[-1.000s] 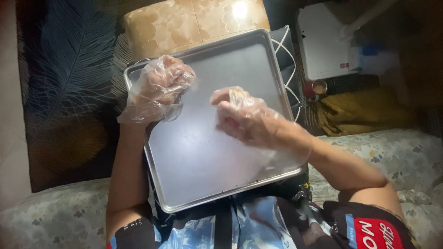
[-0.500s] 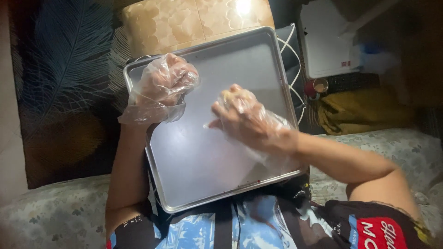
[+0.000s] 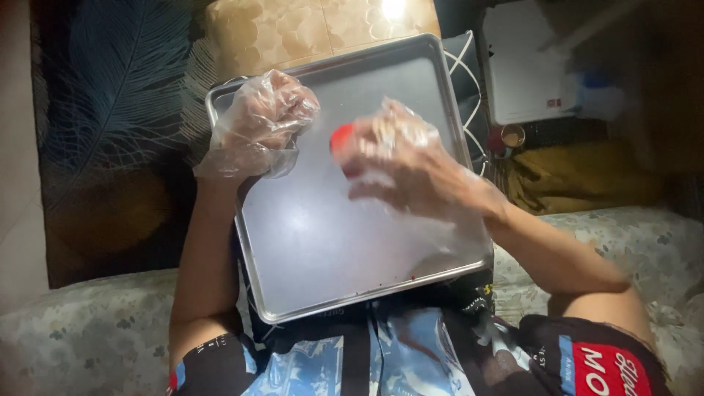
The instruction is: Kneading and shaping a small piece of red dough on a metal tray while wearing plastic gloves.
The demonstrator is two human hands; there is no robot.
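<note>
Since a moment before, the gloved right hand point(image 3: 400, 165) had closed its grip on a small red thing point(image 3: 342, 137) above the metal tray point(image 3: 323, 249), while the left hand point(image 3: 260, 125) stayed loosely curled, holding nothing visible.

A person's hands, in clear plastic gloves, hover over a steel baking tray point(image 3: 323, 249) at the frame's centre. The left hand point(image 3: 260, 125) curls loosely near the tray's upper left corner; the right hand point(image 3: 400, 165), blurred, carries a small red object point(image 3: 342, 136) at its fingertips.
</note>
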